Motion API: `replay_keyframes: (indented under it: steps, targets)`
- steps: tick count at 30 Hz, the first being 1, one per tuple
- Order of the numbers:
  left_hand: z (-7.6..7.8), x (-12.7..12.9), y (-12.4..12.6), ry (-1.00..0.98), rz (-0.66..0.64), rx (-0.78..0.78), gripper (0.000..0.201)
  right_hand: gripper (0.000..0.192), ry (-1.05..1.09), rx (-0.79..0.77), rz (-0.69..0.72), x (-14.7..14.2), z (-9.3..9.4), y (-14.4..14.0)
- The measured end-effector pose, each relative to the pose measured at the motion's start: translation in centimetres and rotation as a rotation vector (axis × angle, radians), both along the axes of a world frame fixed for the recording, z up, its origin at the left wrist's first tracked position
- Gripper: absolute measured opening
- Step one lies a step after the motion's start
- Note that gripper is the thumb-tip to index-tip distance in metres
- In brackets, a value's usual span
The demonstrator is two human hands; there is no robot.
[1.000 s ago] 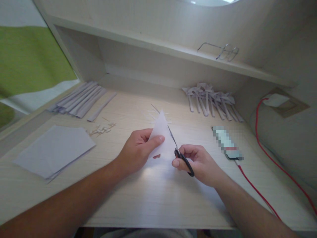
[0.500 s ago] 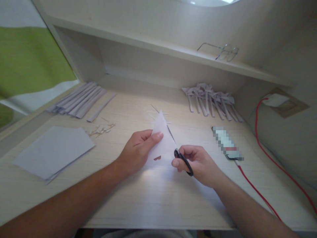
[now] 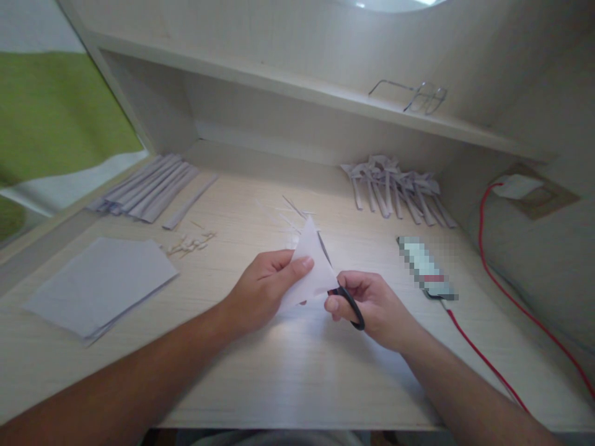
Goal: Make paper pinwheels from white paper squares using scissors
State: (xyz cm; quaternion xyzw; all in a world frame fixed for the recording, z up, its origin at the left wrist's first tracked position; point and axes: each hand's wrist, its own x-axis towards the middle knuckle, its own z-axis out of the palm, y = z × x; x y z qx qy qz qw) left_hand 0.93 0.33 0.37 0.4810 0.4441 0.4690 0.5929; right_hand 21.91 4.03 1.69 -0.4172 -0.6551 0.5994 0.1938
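Note:
My left hand (image 3: 264, 286) pinches a folded white paper triangle (image 3: 310, 263) between thumb and fingers, just above the light wooden desk (image 3: 297, 371). My right hand (image 3: 376, 303) grips small black-handled scissors (image 3: 346, 298), whose blades run up along the paper's right edge. The paper tip points away from me and leans a little right. The two hands sit close together at the desk's middle.
A stack of white sheets (image 3: 100, 285) lies front left, long paper strips (image 3: 149, 186) back left, small scraps (image 3: 190, 243) beside them. Folded paper pieces (image 3: 397, 189) are piled back right. A phone (image 3: 426, 267) with a red cable (image 3: 483, 365) lies right. Glasses (image 3: 413, 96) rest on the shelf.
My left hand has tilted the paper triangle lower and to the right. The scissors have moved slightly with it, the blades now mostly behind the paper's edge.

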Motion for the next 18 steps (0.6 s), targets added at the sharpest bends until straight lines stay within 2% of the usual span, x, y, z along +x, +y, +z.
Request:
replay_keyframes:
  steps: [10,14,18]
  targets:
    - [0.19,-0.09,-0.17,0.007,-0.007,-0.009,0.043,0.040,-0.038,0.076,-0.009,-0.06,0.04,0.06]
    - [0.07,0.01,-0.25,0.012,-0.052,-0.010,0.042,0.039,0.013,0.011,0.002,-0.16,0.19,-0.05]
    - [-0.12,0.08,-0.21,0.056,-0.041,-0.017,0.042,0.039,0.059,-0.027,0.006,-0.18,0.20,-0.14]
